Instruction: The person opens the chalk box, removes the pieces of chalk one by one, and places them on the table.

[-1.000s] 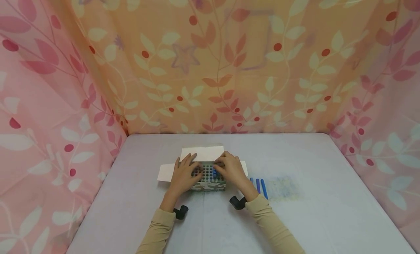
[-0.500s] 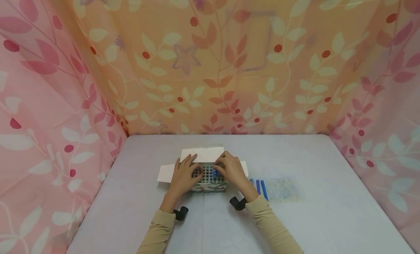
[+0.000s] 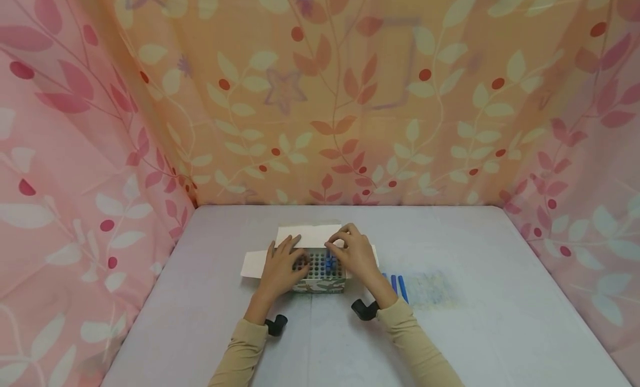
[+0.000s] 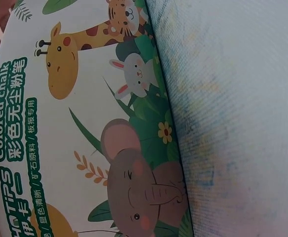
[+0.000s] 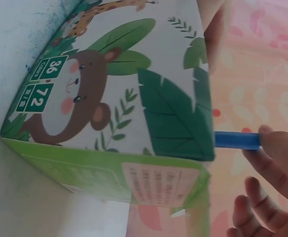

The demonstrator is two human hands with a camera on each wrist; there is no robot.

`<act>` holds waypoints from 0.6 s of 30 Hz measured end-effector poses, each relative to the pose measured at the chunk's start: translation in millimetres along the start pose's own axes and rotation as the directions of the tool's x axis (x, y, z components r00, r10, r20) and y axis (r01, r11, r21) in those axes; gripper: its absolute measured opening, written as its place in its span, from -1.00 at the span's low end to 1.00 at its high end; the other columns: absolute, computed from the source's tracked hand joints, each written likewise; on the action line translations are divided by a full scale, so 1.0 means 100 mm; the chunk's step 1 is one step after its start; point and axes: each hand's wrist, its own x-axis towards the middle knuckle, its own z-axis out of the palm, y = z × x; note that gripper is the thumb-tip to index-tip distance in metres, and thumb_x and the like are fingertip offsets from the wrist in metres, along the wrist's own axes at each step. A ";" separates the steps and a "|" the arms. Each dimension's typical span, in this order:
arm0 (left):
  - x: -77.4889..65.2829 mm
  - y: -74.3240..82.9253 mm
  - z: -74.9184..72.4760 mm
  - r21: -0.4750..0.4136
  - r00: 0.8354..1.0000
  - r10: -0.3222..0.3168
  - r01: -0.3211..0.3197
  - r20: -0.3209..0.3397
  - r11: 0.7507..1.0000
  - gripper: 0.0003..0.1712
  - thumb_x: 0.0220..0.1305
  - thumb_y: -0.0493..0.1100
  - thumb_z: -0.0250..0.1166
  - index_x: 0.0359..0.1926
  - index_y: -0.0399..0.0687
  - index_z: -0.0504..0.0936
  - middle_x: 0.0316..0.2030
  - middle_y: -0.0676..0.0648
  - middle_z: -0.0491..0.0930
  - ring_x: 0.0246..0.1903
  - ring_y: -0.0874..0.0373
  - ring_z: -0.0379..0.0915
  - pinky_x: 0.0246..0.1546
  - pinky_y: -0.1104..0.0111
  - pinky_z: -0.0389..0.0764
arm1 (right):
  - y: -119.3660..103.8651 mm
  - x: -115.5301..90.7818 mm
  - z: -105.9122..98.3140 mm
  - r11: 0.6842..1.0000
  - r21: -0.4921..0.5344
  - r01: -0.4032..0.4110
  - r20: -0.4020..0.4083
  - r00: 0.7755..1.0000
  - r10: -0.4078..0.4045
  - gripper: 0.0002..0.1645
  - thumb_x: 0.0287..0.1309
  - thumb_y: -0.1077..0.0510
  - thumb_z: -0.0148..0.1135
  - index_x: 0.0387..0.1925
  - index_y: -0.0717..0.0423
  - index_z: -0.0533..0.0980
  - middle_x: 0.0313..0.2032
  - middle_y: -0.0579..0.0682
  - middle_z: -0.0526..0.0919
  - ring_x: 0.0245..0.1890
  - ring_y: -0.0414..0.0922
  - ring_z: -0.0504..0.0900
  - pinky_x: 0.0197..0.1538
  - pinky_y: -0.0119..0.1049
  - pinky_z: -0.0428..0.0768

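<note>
2 hands: both rest on the open chalk box at the middle of the tabletop.
Left hand: lies on the box's left top edge, fingers spread and relaxed over the rows of chalk ends, gripping nothing.
Right hand: fingers pinch a blue chalk stick that stands partly out of the box's top; in the right wrist view the stick juts past the box edge.
Box: cardboard, rectangular, printed with cartoon animals and green leaves, white flaps folded open to the back and both sides.
3 loose blue sticks: lie side by side on the tabletop just right of the box, beside a patch smeared with blue dust.
Open room: wide bare tabletop to the right, left and front; its pale cloth surface ends at floral curtain walls on 3 sides.
</note>
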 end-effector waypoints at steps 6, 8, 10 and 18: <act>-0.01 -0.01 0.01 0.010 1.000 -0.002 0.002 0.002 1.000 -0.86 0.14 0.10 0.24 -0.29 0.26 0.56 0.33 -0.03 0.24 0.37 -0.05 0.01 0.36 -0.12 -0.18 | -0.02 0.01 -0.10 0.994 0.105 -0.002 -0.092 0.996 0.012 -0.86 0.03 -0.01 0.34 -0.40 -0.05 0.62 -0.30 -0.09 0.48 -0.49 -0.14 0.45 -0.38 -0.32 0.40; -0.01 -0.01 0.01 0.011 1.000 0.002 -0.002 -0.003 1.000 -0.86 0.14 0.10 0.24 -0.29 0.27 0.56 0.33 -0.03 0.24 0.37 -0.05 0.01 0.36 -0.13 -0.17 | -0.03 0.02 -0.15 0.990 0.138 0.002 -0.124 0.992 0.015 -0.86 0.04 0.00 0.33 -0.40 -0.05 0.61 -0.30 -0.09 0.48 -0.49 -0.13 0.44 -0.39 -0.32 0.38; -0.02 -0.01 0.01 0.009 1.000 0.004 -0.004 -0.005 1.000 -0.87 0.14 0.10 0.24 -0.30 0.28 0.55 0.33 -0.02 0.24 0.37 -0.04 0.01 0.36 -0.12 -0.17 | -0.03 0.02 -0.20 0.987 0.161 0.010 -0.152 0.988 0.015 -0.86 0.02 0.01 0.35 -0.41 -0.04 0.61 -0.30 -0.09 0.48 -0.49 -0.12 0.43 -0.40 -0.31 0.37; -0.01 -0.01 0.01 -0.009 1.000 0.003 -0.003 -0.005 1.000 -0.89 0.14 0.09 0.24 -0.31 0.29 0.54 0.33 -0.02 0.23 0.37 -0.03 -0.01 0.38 -0.09 -0.22 | -0.01 0.00 -0.43 0.983 0.183 0.031 -0.201 0.980 0.006 -0.87 -0.04 0.09 0.40 -0.45 0.00 0.59 -0.31 -0.06 0.48 -0.47 -0.13 0.41 -0.43 -0.31 0.36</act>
